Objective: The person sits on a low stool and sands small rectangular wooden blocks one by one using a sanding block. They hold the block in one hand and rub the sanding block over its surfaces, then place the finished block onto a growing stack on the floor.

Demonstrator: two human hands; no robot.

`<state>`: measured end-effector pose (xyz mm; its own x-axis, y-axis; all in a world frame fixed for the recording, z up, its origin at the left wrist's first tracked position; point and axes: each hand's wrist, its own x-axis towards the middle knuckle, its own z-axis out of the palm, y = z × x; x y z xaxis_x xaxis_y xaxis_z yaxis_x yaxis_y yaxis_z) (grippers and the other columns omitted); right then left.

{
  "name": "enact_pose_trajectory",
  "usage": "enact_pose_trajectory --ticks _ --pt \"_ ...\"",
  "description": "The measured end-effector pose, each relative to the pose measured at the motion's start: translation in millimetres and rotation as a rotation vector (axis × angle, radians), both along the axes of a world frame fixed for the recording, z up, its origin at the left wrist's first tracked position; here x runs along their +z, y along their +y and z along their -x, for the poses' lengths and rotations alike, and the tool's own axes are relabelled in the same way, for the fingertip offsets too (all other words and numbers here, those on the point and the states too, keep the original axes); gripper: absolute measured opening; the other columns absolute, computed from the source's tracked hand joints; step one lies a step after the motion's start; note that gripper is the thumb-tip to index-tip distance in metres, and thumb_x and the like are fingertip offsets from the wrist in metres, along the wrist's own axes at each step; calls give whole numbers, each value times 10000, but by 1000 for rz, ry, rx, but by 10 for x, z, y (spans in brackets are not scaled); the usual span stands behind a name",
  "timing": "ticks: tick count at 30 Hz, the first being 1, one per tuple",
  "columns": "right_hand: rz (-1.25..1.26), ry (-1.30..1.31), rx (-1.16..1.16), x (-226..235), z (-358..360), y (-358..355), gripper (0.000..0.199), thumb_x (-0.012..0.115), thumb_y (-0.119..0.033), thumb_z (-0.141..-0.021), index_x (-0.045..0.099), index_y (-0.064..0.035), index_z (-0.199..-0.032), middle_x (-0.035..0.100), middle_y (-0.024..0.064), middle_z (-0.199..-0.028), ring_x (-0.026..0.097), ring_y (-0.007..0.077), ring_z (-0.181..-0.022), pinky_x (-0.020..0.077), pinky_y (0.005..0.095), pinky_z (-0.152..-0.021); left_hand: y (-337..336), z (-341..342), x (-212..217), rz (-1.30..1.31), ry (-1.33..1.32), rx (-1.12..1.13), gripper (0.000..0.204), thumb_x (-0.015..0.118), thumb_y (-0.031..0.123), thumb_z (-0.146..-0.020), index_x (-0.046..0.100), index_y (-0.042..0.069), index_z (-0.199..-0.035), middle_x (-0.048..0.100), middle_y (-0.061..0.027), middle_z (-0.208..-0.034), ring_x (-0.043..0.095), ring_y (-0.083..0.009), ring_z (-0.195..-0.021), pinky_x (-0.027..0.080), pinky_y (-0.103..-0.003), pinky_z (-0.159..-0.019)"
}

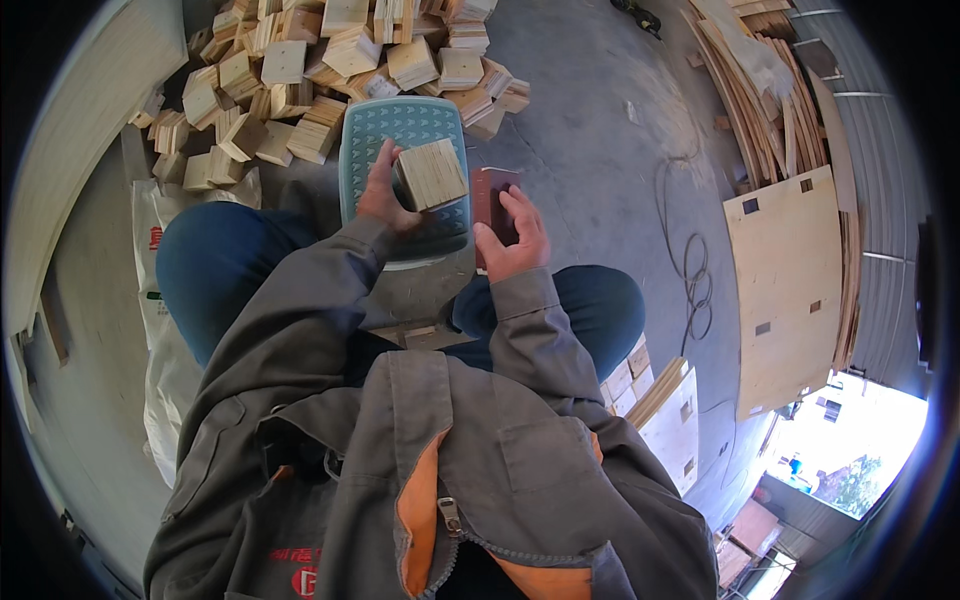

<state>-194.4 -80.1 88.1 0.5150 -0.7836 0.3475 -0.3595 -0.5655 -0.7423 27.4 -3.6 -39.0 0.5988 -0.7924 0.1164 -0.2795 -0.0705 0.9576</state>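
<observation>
A plywood block (432, 175) with layered edges rests tilted on a blue-green plastic stool (365, 140) between my knees. My left hand (388, 195) grips the block from its left side, thumb and fingers apart around it. Just right of the stool, my right hand (515, 235) holds a flat, dark reddish-brown rectangular piece (490, 205) upright. My fingers lie over its right side and hide part of it. The piece stands a short gap away from the block.
A big heap of similar wooden blocks (290, 65) lies beyond the stool. White sacking (165, 330) is at my left. A cable (690, 270) coils on the floor to the right, near leaning plywood sheets (790, 290) and stacked boards (745, 110). More wood (670, 420) stands by my right elbow.
</observation>
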Motion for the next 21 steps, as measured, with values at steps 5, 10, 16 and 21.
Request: enact_pose_trajectory --ticks 5,10,16,21 --pt "232 190 64 -15 57 153 627 879 -167 -746 712 -154 -1351 597 134 -1522 609 370 -1245 473 499 -1076 -22 98 269 -129 -6 -26 1230 988 251 -623 295 53 -1619 522 -198 -1493 498 -343 -1435 442 -424 -1188" --pt "209 229 68 -49 -187 88 572 875 -148 -743 754 -171 -1301 582 102 -1539 588 375 -1262 459 503 -1096 9 89 422 -154 -50 12 1053 976 222 -611 439 84 -1507 539 -200 -1435 535 -362 -1373 471 -437 -1150" --pt "26 173 76 -2 -763 -536 568 841 -136 -755 745 -121 -1315 639 157 -1459 621 398 -1239 480 497 -1104 15 93 499 -147 -23 23 1017 969 205 -606 458 95 -1478 532 -195 -1417 530 -382 -1361 470 -455 -1150" --pt "-893 -215 68 -154 -770 -944 435 739 -89 -975 680 28 -1389 729 131 -1302 713 162 -1093 595 302 -917 -29 98 424 -105 3 -15 1003 954 202 -617 451 85 -1478 495 -211 -1448 524 -385 -1367 450 -449 -1170"
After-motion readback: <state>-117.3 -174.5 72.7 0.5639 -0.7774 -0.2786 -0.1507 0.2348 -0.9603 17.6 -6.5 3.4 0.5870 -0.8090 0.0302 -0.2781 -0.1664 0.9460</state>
